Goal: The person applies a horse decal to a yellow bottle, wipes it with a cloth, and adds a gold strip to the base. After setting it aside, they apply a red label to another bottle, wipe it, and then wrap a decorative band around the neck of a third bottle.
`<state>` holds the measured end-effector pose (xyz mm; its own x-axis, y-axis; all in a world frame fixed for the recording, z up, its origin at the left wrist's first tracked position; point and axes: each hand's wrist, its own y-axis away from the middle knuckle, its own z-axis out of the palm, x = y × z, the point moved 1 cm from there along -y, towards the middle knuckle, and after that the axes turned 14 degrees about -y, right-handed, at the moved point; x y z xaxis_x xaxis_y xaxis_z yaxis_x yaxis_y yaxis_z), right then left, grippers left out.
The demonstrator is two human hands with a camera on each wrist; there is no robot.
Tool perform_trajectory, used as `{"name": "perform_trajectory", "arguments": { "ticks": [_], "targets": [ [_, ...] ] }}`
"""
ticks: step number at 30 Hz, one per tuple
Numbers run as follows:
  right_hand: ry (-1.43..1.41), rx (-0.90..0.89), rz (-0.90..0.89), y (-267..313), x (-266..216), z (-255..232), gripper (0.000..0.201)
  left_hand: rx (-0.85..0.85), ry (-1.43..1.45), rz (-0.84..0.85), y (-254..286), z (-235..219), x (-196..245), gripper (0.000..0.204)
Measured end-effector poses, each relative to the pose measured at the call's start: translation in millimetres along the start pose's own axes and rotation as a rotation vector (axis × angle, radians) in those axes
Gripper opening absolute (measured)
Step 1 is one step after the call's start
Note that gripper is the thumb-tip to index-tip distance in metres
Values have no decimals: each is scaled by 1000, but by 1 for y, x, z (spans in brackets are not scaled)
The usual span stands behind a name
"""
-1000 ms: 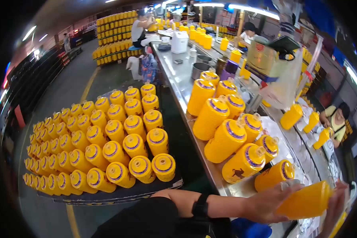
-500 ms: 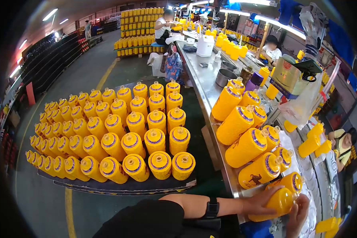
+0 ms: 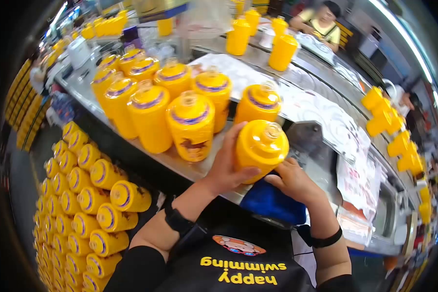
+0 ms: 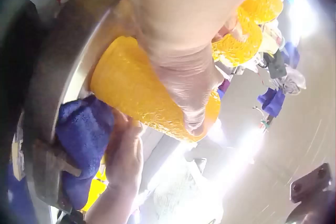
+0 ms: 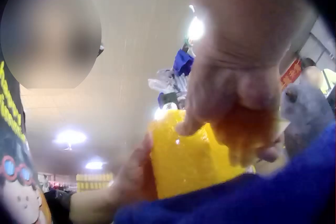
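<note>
Both hands grip a yellow bottle at the steel counter's near edge, bottles crowding behind.

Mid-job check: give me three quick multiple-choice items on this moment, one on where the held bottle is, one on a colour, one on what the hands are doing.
1. Where is the held yellow bottle?
A. on the floor pallet
B. at the near edge of the steel counter, over the blue cloth
C. on the far conveyor

2. What colour are the bands round the shoulders of the bottles on the counter?
A. purple
B. green
C. red

3. How do the hands stand?
A. both idle
B. only the right hand holds the bottle
C. left hand and right hand both hold the bottle

Answers: 1 B, the head view shows it at the counter's edge above the cloth; 2 A, the bands read purple; 3 C, fingers of both hands curl round its body.
</note>
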<state>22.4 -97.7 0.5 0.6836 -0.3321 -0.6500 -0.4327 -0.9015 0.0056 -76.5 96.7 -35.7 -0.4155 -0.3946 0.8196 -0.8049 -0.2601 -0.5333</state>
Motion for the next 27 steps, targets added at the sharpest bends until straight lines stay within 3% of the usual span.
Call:
{"name": "perform_trajectory", "arguments": {
  "ticks": [7,10,13,14,17,18,19,21,22,25,27],
  "targets": [
    [19,-10,192,35,3,-11,43,-168,269,-45,-4,25,3,96],
    [-18,31,180,52,14,-17,48,-351,308,-156,-14,17,11,94],
    [-20,283,38,65,-4,-32,55,-143,361,-94,-20,14,20,94],
    [-40,336,-65,64,-10,-36,66,-137,244,-39,-24,14,29,94],
    [-400,371,24,61,-32,-30,73,-186,-160,11,-31,25,55,93],
    [-311,397,-75,58,-28,-31,77,-174,-211,99,-35,26,55,85],
    [-398,356,71,64,-41,-24,75,-212,-32,26,-39,26,54,81],
    [-449,293,39,76,-41,-30,75,-280,316,-141,-44,21,52,73],
    [-424,327,7,77,-37,-29,75,-264,197,-26,-45,17,45,61],
    [-370,371,-22,77,-32,-22,73,-200,-66,101,-35,18,54,57],
    [-353,325,56,75,-43,-21,70,-233,-2,38,-31,20,50,58]
  ]
}}
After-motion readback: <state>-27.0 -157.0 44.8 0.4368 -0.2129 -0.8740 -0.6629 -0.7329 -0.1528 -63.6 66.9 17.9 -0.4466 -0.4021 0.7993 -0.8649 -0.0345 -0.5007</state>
